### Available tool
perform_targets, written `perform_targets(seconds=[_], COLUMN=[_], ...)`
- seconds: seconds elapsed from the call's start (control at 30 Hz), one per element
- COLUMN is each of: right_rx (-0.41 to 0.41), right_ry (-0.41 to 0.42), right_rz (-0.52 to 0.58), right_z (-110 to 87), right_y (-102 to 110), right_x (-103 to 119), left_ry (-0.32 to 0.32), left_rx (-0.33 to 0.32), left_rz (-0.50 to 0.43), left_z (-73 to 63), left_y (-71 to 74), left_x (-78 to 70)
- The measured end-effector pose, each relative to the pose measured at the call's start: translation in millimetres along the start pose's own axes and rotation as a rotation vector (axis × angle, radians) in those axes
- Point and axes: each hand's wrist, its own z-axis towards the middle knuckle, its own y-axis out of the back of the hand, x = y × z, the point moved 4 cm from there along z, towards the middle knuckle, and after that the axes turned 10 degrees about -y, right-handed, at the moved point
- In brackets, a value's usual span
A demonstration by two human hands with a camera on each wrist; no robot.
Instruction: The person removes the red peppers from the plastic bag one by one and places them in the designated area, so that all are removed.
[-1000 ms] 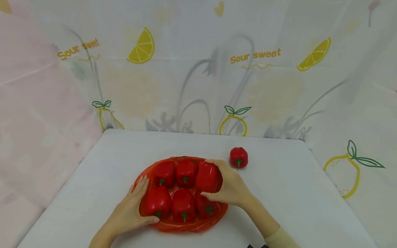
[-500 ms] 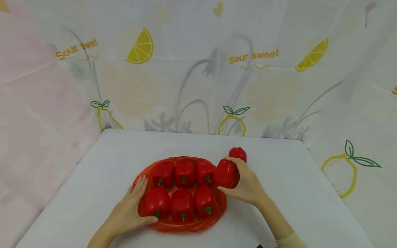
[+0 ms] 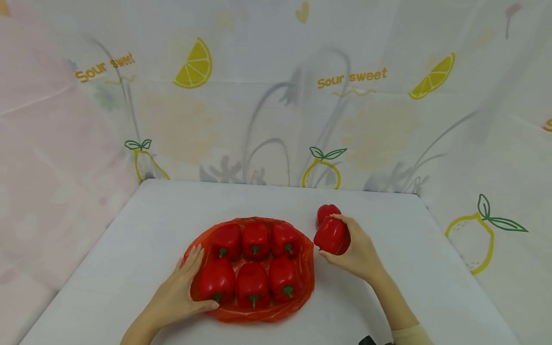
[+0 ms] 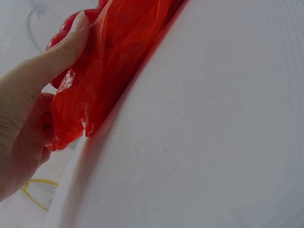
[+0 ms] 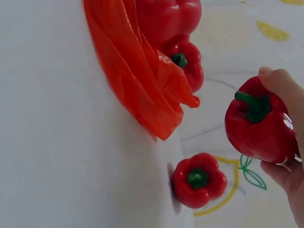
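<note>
My right hand (image 3: pixel 360 251) grips a red bell pepper (image 3: pixel 329 235) off the right side of an orange-red plastic bag (image 3: pixel 260 315). In the right wrist view the held pepper's green stem (image 5: pixel 254 105) faces the camera. Several red bell peppers (image 3: pixel 253 282) lie in two rows on the bag, most stems toward the front. My left hand (image 3: pixel 178 292) rests along the bag's left edge, fingers extended and thumb at a front pepper. In the left wrist view the thumb (image 4: pixel 76 28) touches that pepper over the crinkled plastic; the fingers are partly hidden behind it.
Another red bell pepper (image 3: pixel 326 211) stands on the white table (image 3: pixel 388 225) behind the held one, partly covered by it. A cloth backdrop (image 3: pixel 258 96) printed with lemons rises behind the table. A small black object (image 3: pixel 368 340) shows at the bottom edge.
My right hand has carried the bell pepper from above the right of the bag out to the right, uncovering the peppers beneath. The left hand has stayed in place.
</note>
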Motion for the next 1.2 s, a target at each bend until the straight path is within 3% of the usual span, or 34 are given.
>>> perform_targets(seconds=[0.23, 0.53, 0.93, 1.2], right_rx=[-0.031, -0.012, 0.008, 0.091], right_ry=[-0.038, -0.114, -0.172, -0.255], right_rz=[-0.024, -0.028, -0.050, -0.027], right_z=[3.5, 5.3, 6.5, 2.9], right_y=[10, 19, 23, 14], right_x=[-18, -39, -51, -60], left_ry=[0.023, 0.028, 0.028, 0.022], left_rx=[0.018, 0.020, 0.015, 0.013], left_rz=[-0.004, -0.001, -0.010, -0.006], left_z=[0.5, 1.4, 0.1, -0.3], left_y=[-0.6, -0.7, -0.4, 0.5], left_x=[2.0, 2.6, 1.5, 1.6])
